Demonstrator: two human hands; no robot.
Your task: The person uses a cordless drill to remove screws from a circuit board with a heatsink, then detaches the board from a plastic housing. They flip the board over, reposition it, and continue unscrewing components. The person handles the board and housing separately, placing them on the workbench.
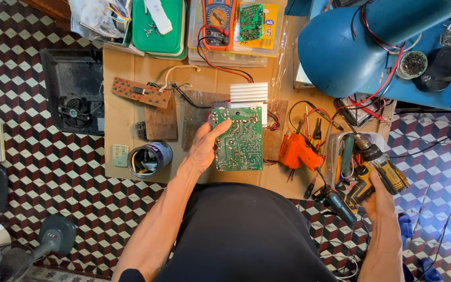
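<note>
Holding green circuit board (240, 140) left, drill (377, 166) right

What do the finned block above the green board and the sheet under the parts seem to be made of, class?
Finned block: probably aluminium; pale, bright, evenly ribbed. Sheet: likely cardboard; flat, matt brown, with a visible crease.

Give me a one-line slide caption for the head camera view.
Left hand steadies a green circuit board on cardboard while right hand grips a yellow drill.
</note>
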